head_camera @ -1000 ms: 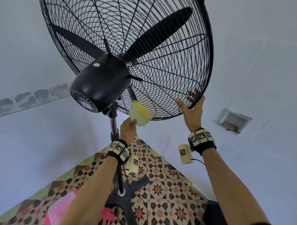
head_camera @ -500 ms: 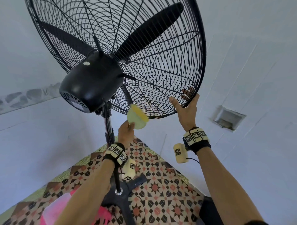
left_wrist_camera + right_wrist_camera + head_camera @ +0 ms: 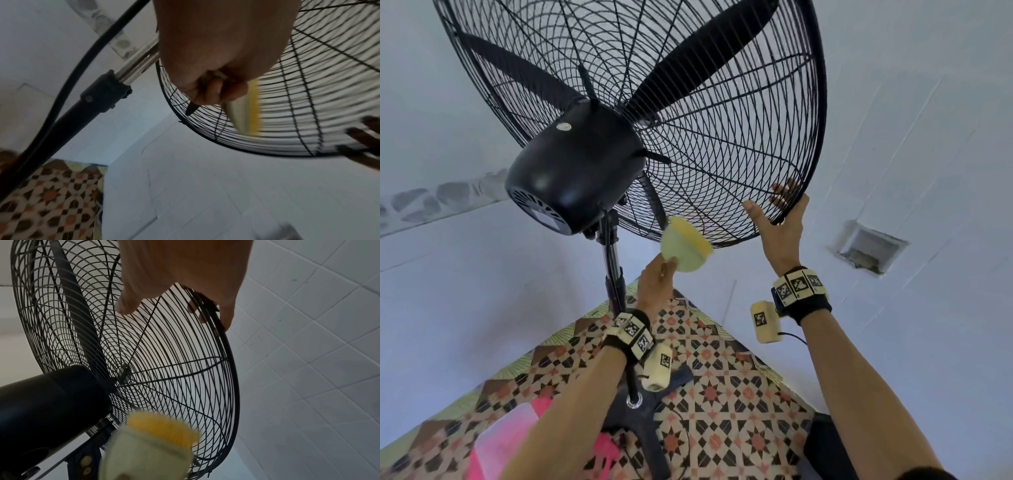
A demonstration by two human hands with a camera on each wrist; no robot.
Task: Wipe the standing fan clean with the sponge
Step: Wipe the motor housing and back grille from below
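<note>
A black standing fan [image 3: 575, 171] with a wire cage [image 3: 722, 154] towers over me. My left hand [image 3: 656, 279] pinches a round yellow-and-pale-green sponge [image 3: 685, 250] and holds it against the lower back of the cage, just right of the motor housing. The sponge [image 3: 244, 113] is blurred in the left wrist view, and the sponge [image 3: 152, 443] is blurred in the right wrist view too. My right hand [image 3: 779, 219] grips the cage's lower right rim [image 3: 224, 340]. Its fingers curl over the rim's front and its thumb lies on the back wires.
The chrome pole [image 3: 611, 253] runs down to a black cross base [image 3: 633, 411] on a patterned floor [image 3: 722, 394]. A pink container [image 3: 506, 442] lies at the lower left. Tiled walls stand close behind, with a recessed vent [image 3: 869, 246] at the right.
The sponge has slid a little to the right along the cage's lower back, away from the motor. My right hand keeps its hold on the rim.
</note>
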